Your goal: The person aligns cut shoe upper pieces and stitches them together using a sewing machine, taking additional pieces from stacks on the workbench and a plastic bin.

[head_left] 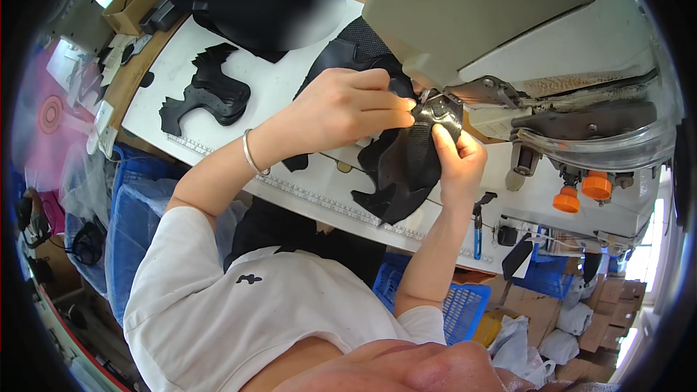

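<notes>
Under the lit sewing machine head (501, 14) lies a black shoe upper (406, 167), partly mesh-textured, its lower part draped over the table's near edge. My left hand (356, 109), a bangle on its wrist, pinches its upper edge close to the needle area. From the other side my right hand (459, 160) grips the same piece between thumb and curled fingers. The needle itself is too small to make out. More black mesh material (356, 47) lies just behind my left hand.
On the white table (283, 174), a stack of cut black pieces (210, 91) lies to the left. Larger black pieces (254, 0) are piled at the back. A blue-handled tool (478, 236) rests at the right. Orange knobs (595, 185) stick out from the machine. Blue crates (465, 308) stand below.
</notes>
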`<state>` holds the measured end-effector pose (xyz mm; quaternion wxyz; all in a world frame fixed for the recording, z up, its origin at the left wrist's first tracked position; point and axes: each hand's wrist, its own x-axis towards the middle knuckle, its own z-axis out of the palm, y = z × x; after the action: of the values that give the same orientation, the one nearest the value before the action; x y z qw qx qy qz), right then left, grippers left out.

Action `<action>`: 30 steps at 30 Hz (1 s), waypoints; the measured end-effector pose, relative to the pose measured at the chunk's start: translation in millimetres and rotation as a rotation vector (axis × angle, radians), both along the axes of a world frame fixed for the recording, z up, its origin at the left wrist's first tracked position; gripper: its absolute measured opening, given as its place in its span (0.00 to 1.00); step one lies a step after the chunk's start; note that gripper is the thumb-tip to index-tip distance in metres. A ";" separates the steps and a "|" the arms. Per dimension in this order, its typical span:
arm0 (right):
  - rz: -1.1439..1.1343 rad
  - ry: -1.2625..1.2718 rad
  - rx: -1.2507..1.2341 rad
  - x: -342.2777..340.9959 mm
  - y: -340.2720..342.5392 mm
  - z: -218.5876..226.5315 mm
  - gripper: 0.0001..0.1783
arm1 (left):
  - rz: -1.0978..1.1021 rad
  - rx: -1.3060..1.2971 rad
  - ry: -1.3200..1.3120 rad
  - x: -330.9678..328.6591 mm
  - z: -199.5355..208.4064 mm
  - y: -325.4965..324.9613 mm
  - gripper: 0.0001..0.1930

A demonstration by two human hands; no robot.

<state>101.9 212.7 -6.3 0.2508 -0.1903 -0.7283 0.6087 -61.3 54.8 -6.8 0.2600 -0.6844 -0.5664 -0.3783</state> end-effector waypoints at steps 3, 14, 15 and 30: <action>0.013 -0.099 -0.019 1.8 21.2 -0.1 0.12 | 0.022 0.057 0.070 5.1 -0.5 5.3 0.19; -0.200 0.120 0.137 55.0 -2.3 -41.1 0.13 | 0.148 -0.020 0.148 8.5 -18.2 -6.7 0.25; -0.204 0.096 0.161 55.1 0.7 -44.1 0.11 | 0.063 -0.008 0.099 7.4 -21.6 -5.9 0.25; -0.074 0.174 -0.101 53.5 3.8 -38.6 0.13 | -0.093 0.226 0.392 10.9 -34.4 -7.0 0.12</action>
<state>155.4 216.5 -44.9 0.3256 -0.1760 -0.6647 0.6490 -50.4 47.8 -41.2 0.4225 -0.7367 -0.4269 -0.3107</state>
